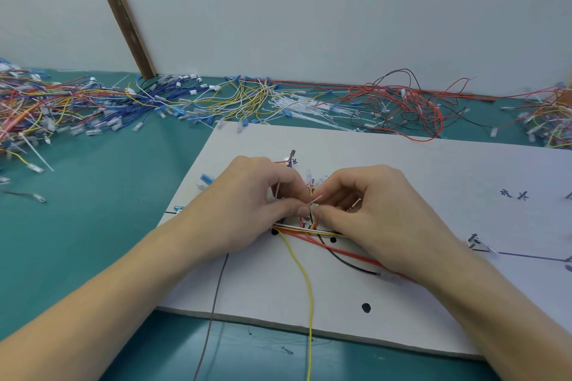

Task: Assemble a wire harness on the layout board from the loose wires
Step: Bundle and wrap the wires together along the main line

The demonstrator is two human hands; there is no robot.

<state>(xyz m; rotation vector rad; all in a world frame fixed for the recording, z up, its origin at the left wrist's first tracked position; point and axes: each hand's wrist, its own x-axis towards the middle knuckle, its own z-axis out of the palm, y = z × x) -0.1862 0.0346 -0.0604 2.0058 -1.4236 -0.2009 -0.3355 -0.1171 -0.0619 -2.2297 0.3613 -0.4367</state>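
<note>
A white layout board (402, 170) lies on the green table. On its middle sits a small wire bundle (309, 229) of red, yellow, white and black wires. My left hand (257, 204) and my right hand (371, 210) meet over the bundle, fingers curled. Between their fingertips they pinch a thin white cable tie (316, 199) that wraps the wires. A yellow wire (305, 281) runs from the bundle off the board's near edge. A black wire (346, 263) and a red wire (356, 255) trail right under my right wrist.
Heaps of loose wires lie along the back: blue and mixed ones (55, 108) at left, yellow ones (244, 99), white cable ties (303, 108), red and black ones (405, 105). A wooden strip (120, 12) leans on the wall. Black dots (366, 307) and pegs (472, 240) mark the board.
</note>
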